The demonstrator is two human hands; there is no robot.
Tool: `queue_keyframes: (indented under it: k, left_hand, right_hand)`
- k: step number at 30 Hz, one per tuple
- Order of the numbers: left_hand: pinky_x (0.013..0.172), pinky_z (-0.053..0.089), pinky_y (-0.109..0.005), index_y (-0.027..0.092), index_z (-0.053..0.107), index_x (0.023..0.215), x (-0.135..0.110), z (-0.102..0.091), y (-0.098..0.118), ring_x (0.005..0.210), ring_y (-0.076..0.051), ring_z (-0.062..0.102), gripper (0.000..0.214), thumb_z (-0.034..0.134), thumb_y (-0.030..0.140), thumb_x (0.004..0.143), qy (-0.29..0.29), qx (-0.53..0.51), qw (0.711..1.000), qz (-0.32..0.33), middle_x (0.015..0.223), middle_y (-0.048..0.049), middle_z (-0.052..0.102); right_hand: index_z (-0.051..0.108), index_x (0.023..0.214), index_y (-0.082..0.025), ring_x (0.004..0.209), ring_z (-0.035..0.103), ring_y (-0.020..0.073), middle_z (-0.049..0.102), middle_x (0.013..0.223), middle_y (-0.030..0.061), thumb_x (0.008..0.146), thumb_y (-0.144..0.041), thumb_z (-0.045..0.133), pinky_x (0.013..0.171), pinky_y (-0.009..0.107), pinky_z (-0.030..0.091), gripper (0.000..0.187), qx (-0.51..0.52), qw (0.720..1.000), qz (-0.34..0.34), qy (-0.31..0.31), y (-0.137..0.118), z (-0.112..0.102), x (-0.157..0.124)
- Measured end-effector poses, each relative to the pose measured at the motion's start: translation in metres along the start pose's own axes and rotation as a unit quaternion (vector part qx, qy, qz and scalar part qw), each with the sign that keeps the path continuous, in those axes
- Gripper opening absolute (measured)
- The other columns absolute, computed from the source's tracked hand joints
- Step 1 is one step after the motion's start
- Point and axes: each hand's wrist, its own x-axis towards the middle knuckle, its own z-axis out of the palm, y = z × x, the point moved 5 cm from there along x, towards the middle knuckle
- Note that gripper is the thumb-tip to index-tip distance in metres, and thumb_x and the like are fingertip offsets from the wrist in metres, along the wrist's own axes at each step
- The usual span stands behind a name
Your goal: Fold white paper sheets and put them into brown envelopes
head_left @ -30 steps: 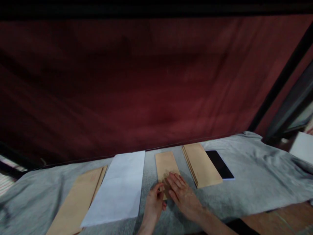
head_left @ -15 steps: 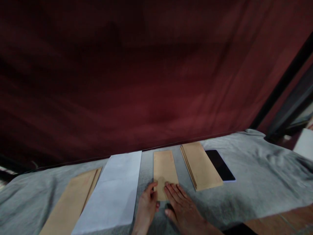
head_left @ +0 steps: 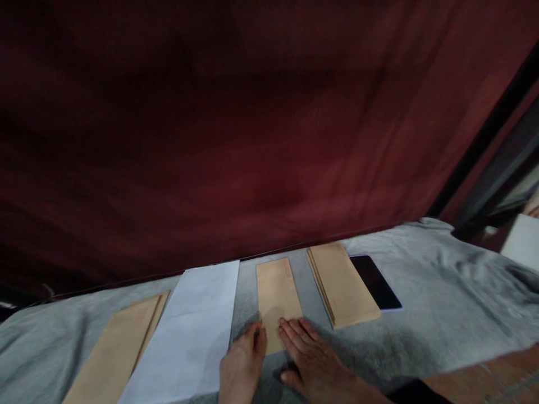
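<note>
A single brown envelope with small red print near its top right corner lies on the grey cloth in front of me. My left hand has its fingers curled in at the envelope's lower left edge, thumb and forefinger closed on it. Flat across the lower right part rests my right hand, fingers stretched out and thumb apart. To the right lies a stack of brown envelopes. White paper sheets lie to the left, beside another pile of brown envelopes.
A dark tablet or phone with a pale purple edge lies partly under the right stack. Grey cloth covers the surface, creased at the right. Behind it hangs a dark red curtain. Floor tiles show at the lower right.
The envelope has slid slightly toward me and turned a little. My left hand has moved down and left, its fingers more curled. My right hand still lies flat on the envelope.
</note>
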Motion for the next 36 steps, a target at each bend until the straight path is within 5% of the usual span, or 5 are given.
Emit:
queue_keyframes:
  k: [7,12,16,31,36]
  left_hand:
    - [0.115,0.042,-0.039,0.018,0.058,0.136,0.050,0.008,0.066,0.136,-0.020,0.051,0.044,0.033,0.025,0.100,0.126,0.006,0.951,0.284,0.145,-0.0101,0.058]
    - [0.123,0.028,-0.046,0.014,0.042,0.149,0.126,0.025,0.089,0.149,-0.023,0.032,0.052,0.029,0.031,0.102,0.081,0.093,0.943,0.308,0.159,-0.0114,0.041]
    - [0.125,0.022,-0.046,0.017,0.040,0.151,0.152,0.031,0.091,0.151,-0.022,0.028,0.054,0.025,0.039,0.104,0.020,0.147,0.934,0.325,0.161,-0.0085,0.037]
    - [0.126,0.015,-0.041,0.021,0.025,0.158,0.112,0.047,0.070,0.153,-0.017,0.022,0.059,0.017,0.047,0.106,-0.031,0.180,0.910,0.371,0.165,-0.0053,0.027]
    - [0.127,0.014,-0.040,0.023,0.019,0.159,0.084,0.045,0.069,0.154,-0.016,0.018,0.058,0.018,0.046,0.106,-0.043,0.181,0.898,0.398,0.167,-0.0037,0.022]
  right_hand:
    - [0.018,0.160,-0.013,0.152,0.023,0.0260,0.024,0.163,0.0127,0.097,-0.047,0.054,0.126,0.042,0.017,0.080,0.020,0.999,0.008,-0.025,-0.001,-0.001,0.000]
    - [0.027,0.158,-0.011,0.150,0.030,0.0268,0.030,0.161,0.0150,0.095,-0.051,0.056,0.124,0.042,0.024,0.080,0.000,1.000,-0.008,0.007,-0.001,-0.001,0.001]
    - [0.032,0.156,-0.010,0.148,0.034,0.0273,0.037,0.158,0.0151,0.094,-0.050,0.057,0.123,0.040,0.027,0.077,-0.017,0.999,-0.025,0.035,0.001,0.003,0.000]
    - [0.029,0.158,-0.016,0.152,0.023,0.0288,0.025,0.164,0.0153,0.092,-0.062,0.057,0.125,0.043,0.016,0.085,0.163,0.982,0.010,-0.099,0.007,-0.023,0.004]
    - [0.042,0.153,-0.021,0.149,0.031,0.0254,0.037,0.160,0.0116,0.092,-0.057,0.058,0.122,0.043,0.025,0.072,0.212,0.971,0.013,-0.113,0.014,-0.037,0.006]
